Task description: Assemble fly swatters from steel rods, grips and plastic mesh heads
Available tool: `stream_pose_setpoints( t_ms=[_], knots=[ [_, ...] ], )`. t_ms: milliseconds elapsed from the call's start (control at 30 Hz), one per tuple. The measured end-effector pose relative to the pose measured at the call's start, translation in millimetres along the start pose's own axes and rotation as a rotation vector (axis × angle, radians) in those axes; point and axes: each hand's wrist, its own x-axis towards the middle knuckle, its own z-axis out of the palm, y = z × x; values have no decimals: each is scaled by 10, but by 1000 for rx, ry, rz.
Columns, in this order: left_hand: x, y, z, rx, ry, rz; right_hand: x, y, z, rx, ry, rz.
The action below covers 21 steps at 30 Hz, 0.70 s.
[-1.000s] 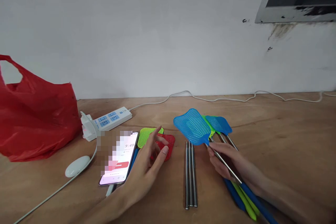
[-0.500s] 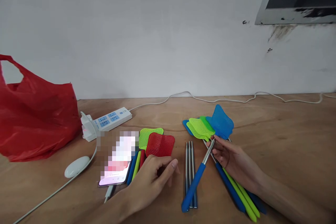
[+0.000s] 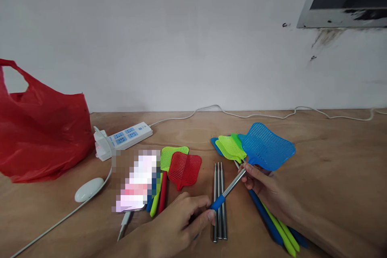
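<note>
A blue fly swatter (image 3: pixel 269 147) is held up between both hands, with a mesh head, a metal rod and a blue grip. My left hand (image 3: pixel 184 221) is closed around its blue grip. My right hand (image 3: pixel 261 183) pinches the rod just below the head. Behind it lie more fly swatters, with a lime-green head (image 3: pixel 230 148) showing and blue and lime handles (image 3: pixel 281 225) running under my right hand. Between my hands, several bare metal rods (image 3: pixel 219 201) lie side by side. A loose red swatter head (image 3: pixel 185 168) overlaps a lime-green one (image 3: pixel 171 157) beyond my left hand.
Red, lime and blue grips (image 3: pixel 162 193) lie beside a lit phone (image 3: pixel 137 181) with a cable plugged in. A white power strip (image 3: pixel 130 136), a white oval device (image 3: pixel 89 189) and a red plastic bag (image 3: pixel 45 137) stand at left. A thin cable (image 3: pixel 254 116) runs along the wall.
My left hand has moved right and closed on the blue grip. The swatter has swung flatter, its grip end raised and its head turned further right.
</note>
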Motion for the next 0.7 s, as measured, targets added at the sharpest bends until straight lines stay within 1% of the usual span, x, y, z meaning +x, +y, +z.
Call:
stream_pose_setpoints(
  t_ms=[67, 133, 300, 433, 567, 700],
  knots=[
    [-3, -10, 4, 75, 21, -2, -9, 13, -5, -26, 1, -15],
    [1, -29, 4, 90, 28, -4, -18, 2, -2, -55, -2, -30],
    [23, -36, -19, 60, 112, 22, -29, -49, 20, -130, -33, -30],
    [45, -11, -22, 42, 158, 29, -48, 9, -9, -187, -84, -37],
    [47, -34, 6, 26, 167, 28, -85, 113, -61, -312, -141, -29],
    [41, -85, 34, 69, 118, 63, -146, 124, -56, -437, -179, -85]
  ],
)
